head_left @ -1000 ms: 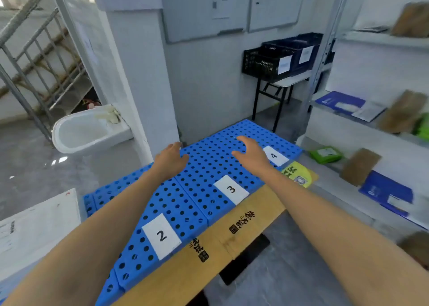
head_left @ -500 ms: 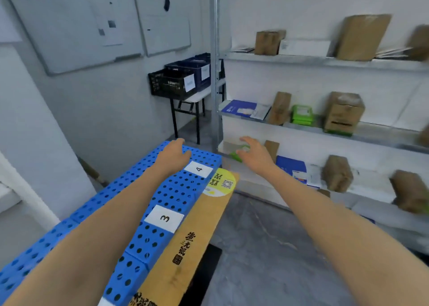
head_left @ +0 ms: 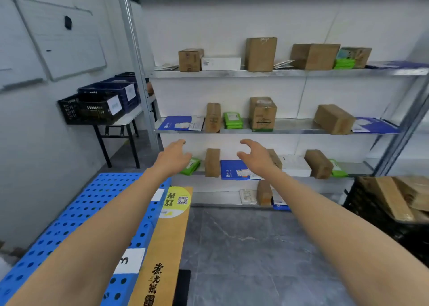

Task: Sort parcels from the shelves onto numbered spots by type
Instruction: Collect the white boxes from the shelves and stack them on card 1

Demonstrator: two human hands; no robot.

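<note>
The floor (head_left: 243,247) lies open up to the lower shelf (head_left: 355,168), where an upright brown box (head_left: 212,163) stands close between a green parcel (head_left: 191,166) and a blue envelope (head_left: 232,170).

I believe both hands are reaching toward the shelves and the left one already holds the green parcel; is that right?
Not quite. The head view shows the right hand and left hand reaching toward the shelves, but the left holds nothing; the green parcel lies on the shelf behind it.

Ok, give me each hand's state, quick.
Left hand: open, holding nothing.
Right hand: open, fingers loosely curved, holding nothing.
</note>
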